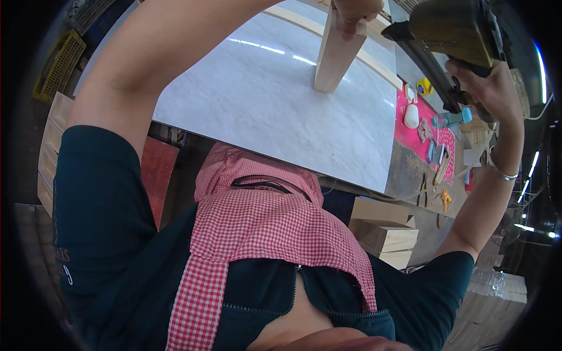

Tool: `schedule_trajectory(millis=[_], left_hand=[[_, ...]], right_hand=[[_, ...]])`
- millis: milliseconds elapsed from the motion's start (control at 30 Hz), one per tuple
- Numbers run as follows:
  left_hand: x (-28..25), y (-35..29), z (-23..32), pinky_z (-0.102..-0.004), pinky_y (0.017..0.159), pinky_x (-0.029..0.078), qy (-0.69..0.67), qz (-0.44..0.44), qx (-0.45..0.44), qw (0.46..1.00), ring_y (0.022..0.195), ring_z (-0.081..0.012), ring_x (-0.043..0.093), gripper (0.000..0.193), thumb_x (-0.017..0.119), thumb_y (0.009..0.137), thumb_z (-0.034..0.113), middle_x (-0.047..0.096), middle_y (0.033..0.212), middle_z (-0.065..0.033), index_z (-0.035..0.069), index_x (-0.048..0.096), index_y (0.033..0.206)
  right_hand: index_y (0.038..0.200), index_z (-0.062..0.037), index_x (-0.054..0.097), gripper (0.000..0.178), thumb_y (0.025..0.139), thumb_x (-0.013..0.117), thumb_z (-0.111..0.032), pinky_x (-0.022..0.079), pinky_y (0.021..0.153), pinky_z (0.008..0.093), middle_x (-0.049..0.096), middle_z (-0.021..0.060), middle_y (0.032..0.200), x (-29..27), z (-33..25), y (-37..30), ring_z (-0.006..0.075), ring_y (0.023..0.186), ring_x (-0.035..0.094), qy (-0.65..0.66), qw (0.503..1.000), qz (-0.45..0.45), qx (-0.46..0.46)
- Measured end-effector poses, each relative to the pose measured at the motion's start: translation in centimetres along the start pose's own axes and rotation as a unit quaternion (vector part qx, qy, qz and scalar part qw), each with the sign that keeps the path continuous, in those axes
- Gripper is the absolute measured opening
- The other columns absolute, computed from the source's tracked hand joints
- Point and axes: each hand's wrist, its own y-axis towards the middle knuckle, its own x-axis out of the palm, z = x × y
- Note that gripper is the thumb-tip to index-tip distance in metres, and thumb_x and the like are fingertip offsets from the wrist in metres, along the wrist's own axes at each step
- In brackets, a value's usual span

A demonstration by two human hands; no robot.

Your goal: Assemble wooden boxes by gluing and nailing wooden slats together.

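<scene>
The lone fisheye view looks steeply down from head height at the near side of the marbled tabletop [252, 105], closer to the red-checked gingham apron [269, 228].

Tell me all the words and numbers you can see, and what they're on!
I won't copy any, but marks show on:
Left sleeve: white and brownish letters.
Nail-gun-like tool in the right hand: marks too blurred to read.
Yellow package: marks too small to read.
</scene>
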Motion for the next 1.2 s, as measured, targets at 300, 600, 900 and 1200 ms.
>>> schedule_trajectory(millis=[300,600,900,1200], left_hand=[[5.8,-0.2,-4.6,-0.0401,0.088,0.055,-0.184,0.105,-0.109,0.971,0.094,-0.0346,0.068,0.061,0.080,0.080,0.042,0.072,0.111,-0.0170,-0.003,0.068,0.118],[16.7,-4.9,-8.6,-0.0356,0.086,0.055,-0.572,0.155,-0.072,0.802,0.088,-0.0276,0.068,0.045,0.079,0.084,0.034,0.071,0.099,-0.0136,-0.003,0.069,0.108],[17.9,-5.1,0.2,-0.0280,0.084,0.054,-0.735,0.371,-0.099,0.558,0.087,-0.0171,0.066,0.028,0.077,0.088,0.024,0.067,0.091,-0.0091,0.001,0.066,0.099],[16.4,-6.6,2.4,-0.0296,0.088,0.053,-0.698,0.393,-0.146,0.580,0.097,-0.0238,0.067,0.062,0.079,0.086,0.027,0.068,0.109,-0.0209,-0.011,0.057,0.130]], right_hand=[[0.106,-0.0001,0.067,0.040,0.076,0.086,-0.017,0.052,0.059,0.0250,0.073,0.0102,0.084,4.5,2.0,-1.9,0.0181,0.065,0.067,0.086,0.993,0.006,-0.084],[0.103,0.0039,0.069,0.032,0.080,0.084,-0.013,0.051,0.056,0.0268,0.073,0.0084,0.082,16.3,-0.2,-8.5,0.0166,0.062,0.065,0.220,0.930,0.237,0.175],[0.099,0.0029,0.069,0.020,0.086,0.078,-0.009,0.035,0.038,0.0211,0.062,0.0043,0.063,18.1,-8.7,-8.3,0.0085,0.040,0.045,0.400,0.850,0.245,0.241],[0.098,0.0024,0.069,0.020,0.086,0.079,-0.010,0.037,0.038,0.0220,0.063,0.0040,0.063,20.7,-7.2,-7.2,0.0093,0.042,0.049,0.376,0.878,0.268,0.129]])
